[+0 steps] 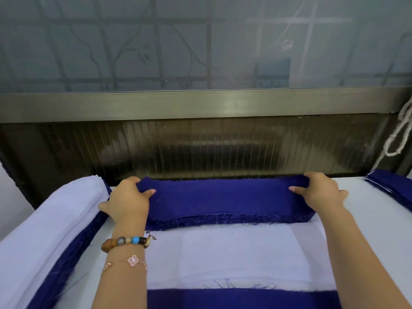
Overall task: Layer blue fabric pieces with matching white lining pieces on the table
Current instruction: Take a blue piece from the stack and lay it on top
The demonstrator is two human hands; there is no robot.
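Your left hand (127, 198) and right hand (321, 190) each pinch an end of the blue fabric stack (225, 199), thumbs on top, at the table's (367, 219) far edge; the white lining piece (234, 255) lies flat just nearer you; a white-and-blue pile (44, 230) sits at left; more blue pieces (392, 186) far right.

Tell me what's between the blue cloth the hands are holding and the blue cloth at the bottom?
A white lining piece lies flat there, between the held blue stack and the near blue piece. The head view shows it.
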